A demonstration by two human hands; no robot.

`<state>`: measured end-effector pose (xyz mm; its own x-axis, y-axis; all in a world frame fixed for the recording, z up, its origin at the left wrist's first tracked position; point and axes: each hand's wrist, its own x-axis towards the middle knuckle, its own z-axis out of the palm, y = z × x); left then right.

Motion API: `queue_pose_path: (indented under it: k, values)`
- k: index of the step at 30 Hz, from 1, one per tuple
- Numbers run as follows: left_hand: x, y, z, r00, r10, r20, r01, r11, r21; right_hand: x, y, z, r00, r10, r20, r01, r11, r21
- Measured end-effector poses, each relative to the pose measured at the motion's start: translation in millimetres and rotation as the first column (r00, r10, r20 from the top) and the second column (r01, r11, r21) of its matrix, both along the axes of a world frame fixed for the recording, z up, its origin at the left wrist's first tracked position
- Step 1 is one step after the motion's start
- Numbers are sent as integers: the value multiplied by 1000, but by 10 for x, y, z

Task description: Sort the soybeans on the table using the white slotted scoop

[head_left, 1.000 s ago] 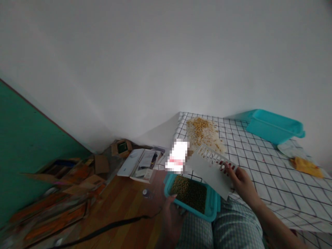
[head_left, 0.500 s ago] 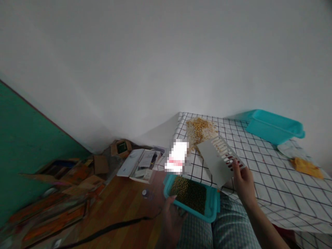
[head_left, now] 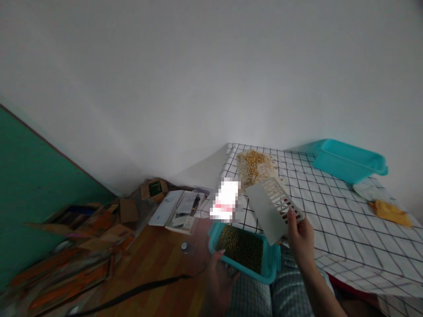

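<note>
My left hand (head_left: pixel 220 275) grips the near-left rim of a teal plastic tray (head_left: pixel 271 268), thumb over the edge. Inside it lie small beans (head_left: pixel 243 248), yellowish at the left and dark green across the rest. In my right hand (head_left: pixel 300 235) is a thin pale plastic panel with rows of slots (head_left: pixel 269 211), pinched at its slotted right edge. The panel tilts above the table edge, its lower corner close over the tray's far right side. Behind the panel, yellow soybeans (head_left: pixel 254 163) lie spread on a pale sheet.
A checked cloth (head_left: pixel 337 220) covers the table. A larger teal tub (head_left: pixel 350 160) and a yellow cloth-like item (head_left: pixel 393 213) sit to the right. A blurred bright rectangle (head_left: pixel 226 198) lies at the table's left edge. Cardboard boxes (head_left: pixel 127 211) and an open white box (head_left: pixel 180 211) stand left.
My right hand has brought the slotted panel a little left and down, closer to the tray. The left hand and the tray have stayed nearly in place.
</note>
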<state>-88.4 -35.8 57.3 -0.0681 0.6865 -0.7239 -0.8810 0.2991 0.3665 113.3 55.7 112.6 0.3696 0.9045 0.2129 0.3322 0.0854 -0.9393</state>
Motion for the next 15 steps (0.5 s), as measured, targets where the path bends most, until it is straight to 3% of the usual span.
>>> queue_pose_path:
  k: [4, 9, 15]
  values:
    - [4, 0, 13, 1000, 16, -17, -16, 1000, 2, 43, -9, 101, 999, -30, 36, 27, 996, 79]
    - [10, 9, 42, 1000, 12, -15, -13, 999, -33, -143, -147, 88, 996, 87, -36, -87, 996, 16]
    - [5, 18, 45, 999, 29, -26, -30, 999, -45, -154, -288, 72, 998, 55, 1, -55, 998, -14]
